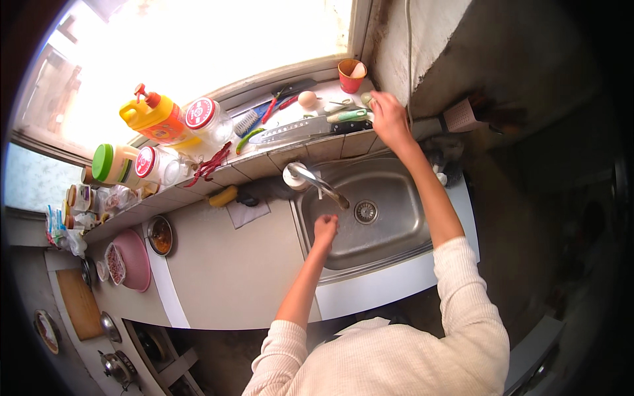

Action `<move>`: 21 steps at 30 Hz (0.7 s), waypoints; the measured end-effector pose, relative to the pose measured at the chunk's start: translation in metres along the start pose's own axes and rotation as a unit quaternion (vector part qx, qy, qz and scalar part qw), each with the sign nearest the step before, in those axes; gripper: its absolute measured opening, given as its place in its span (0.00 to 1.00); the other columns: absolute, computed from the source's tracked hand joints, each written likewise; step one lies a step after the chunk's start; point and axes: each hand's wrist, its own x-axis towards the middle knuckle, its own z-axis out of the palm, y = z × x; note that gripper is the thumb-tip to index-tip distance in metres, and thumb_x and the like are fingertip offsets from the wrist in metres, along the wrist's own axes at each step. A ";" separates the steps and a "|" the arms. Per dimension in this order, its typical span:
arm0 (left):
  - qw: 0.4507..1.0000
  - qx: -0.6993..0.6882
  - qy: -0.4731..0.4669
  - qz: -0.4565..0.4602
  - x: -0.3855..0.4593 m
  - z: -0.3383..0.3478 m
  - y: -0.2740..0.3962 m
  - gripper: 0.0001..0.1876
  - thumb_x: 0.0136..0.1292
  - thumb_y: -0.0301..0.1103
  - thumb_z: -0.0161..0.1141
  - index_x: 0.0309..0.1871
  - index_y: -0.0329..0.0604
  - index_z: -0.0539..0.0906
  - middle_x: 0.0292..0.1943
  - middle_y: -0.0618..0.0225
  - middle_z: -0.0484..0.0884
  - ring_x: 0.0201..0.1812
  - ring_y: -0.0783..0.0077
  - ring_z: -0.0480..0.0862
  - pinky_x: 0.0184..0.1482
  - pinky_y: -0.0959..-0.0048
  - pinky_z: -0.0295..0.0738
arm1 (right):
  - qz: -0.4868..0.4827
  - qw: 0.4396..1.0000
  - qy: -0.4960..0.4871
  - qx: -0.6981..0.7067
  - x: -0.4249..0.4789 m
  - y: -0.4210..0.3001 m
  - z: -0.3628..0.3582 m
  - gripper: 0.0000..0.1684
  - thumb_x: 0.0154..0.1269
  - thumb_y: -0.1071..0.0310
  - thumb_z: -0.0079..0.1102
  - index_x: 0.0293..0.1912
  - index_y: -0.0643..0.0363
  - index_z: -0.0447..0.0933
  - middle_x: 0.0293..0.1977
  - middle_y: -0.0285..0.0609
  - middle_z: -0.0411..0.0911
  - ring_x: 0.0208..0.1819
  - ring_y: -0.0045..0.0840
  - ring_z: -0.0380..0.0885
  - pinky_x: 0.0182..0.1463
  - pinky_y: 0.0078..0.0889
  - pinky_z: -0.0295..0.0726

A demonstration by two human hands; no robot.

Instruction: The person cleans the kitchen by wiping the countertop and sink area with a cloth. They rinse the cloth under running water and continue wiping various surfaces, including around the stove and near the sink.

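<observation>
My right hand [389, 116] reaches to the right end of the window ledge, its fingertips at a small greenish round object [367, 99]; whether they grip it I cannot tell. Beside it lie a green-and-white handled tool [349, 116], a knife with a dark riveted handle [351, 125] and a brown egg [307, 99]. My left hand [326, 229] hangs over the left part of the stainless steel sink [396, 185], fingers curled, with nothing plainly visible in them. Just above it is the spout of the chrome faucet [327, 187], and the drain strainer [366, 212] lies to its right.
A red cup [352, 75], chili peppers [271, 106], a brush [246, 123], lidded jars [208, 119] and a yellow pump bottle [153, 116] stand or lie along the ledge. A metal bowl [160, 235] and a pink basket [141, 260] are on the counter [223, 277] at left.
</observation>
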 end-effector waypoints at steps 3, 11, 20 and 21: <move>0.997 -0.032 -0.066 -0.020 -0.024 -0.001 -0.018 0.10 0.65 0.34 0.57 0.42 0.37 0.81 0.33 0.68 0.82 0.33 0.75 0.83 0.30 0.77 0.73 | -0.005 0.986 0.037 -0.160 0.062 0.008 0.027 0.11 0.61 0.72 0.54 0.43 0.62 0.78 0.41 0.56 0.74 0.44 0.51 0.76 0.50 0.45 0.77; 0.996 -0.024 -0.052 -0.062 -0.048 -0.028 -0.046 0.08 0.67 0.32 0.56 0.40 0.37 0.81 0.33 0.68 0.82 0.34 0.75 0.84 0.31 0.77 0.73 | -0.001 0.956 -0.005 -0.294 0.096 0.018 0.054 0.07 0.55 0.70 0.56 0.28 0.58 0.83 0.39 0.51 0.75 0.44 0.44 0.75 0.48 0.39 0.80; 0.999 -0.021 -0.031 -0.035 -0.040 -0.050 -0.056 0.09 0.67 0.32 0.56 0.39 0.34 0.81 0.32 0.67 0.83 0.32 0.76 0.83 0.29 0.77 0.72 | -0.126 0.938 -0.092 -0.310 0.116 0.009 0.054 0.06 0.56 0.68 0.56 0.29 0.55 0.81 0.36 0.46 0.80 0.42 0.40 0.81 0.43 0.37 0.81; 0.998 -0.023 -0.040 -0.037 -0.037 -0.052 -0.059 0.09 0.67 0.32 0.57 0.39 0.34 0.81 0.32 0.67 0.83 0.32 0.76 0.83 0.29 0.77 0.73 | -0.127 0.932 -0.099 -0.326 0.117 0.008 0.054 0.06 0.56 0.68 0.56 0.29 0.55 0.82 0.34 0.45 0.80 0.41 0.39 0.81 0.42 0.38 0.81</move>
